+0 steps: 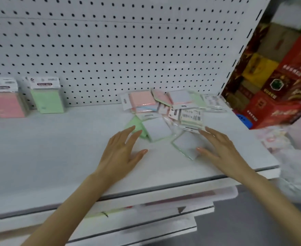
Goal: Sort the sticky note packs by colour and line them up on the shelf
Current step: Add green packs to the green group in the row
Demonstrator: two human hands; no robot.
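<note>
here, both hands open at the loose pile

so, your left hand (121, 151) and your right hand (217, 148) are out over the shelf (57, 157), a little in from its front edge. the fingers of both are straight and spread and hold nothing.

the loose pile of sticky note packs (172, 107) lies just beyond and between your hands and runs toward the shelf's back right corner. its pink, green, blue and white faces overlap at odd angles, and some show barcode labels.

a flat green pack (136, 126) sits at the pile's near edge, right by your left fingertips. a white-faced pack (185, 144) lies tilted beside your right thumb. the blur hides whether either hand touches its pack.

toward the back left corner two packs stand upright against the pegboard (110, 50), side by side but apart. one is a pink pack (7, 102) and to its right is a standing green pack (46, 98).

past the shelf's right edge, red and yellow boxes (279, 86) are stacked.
</note>
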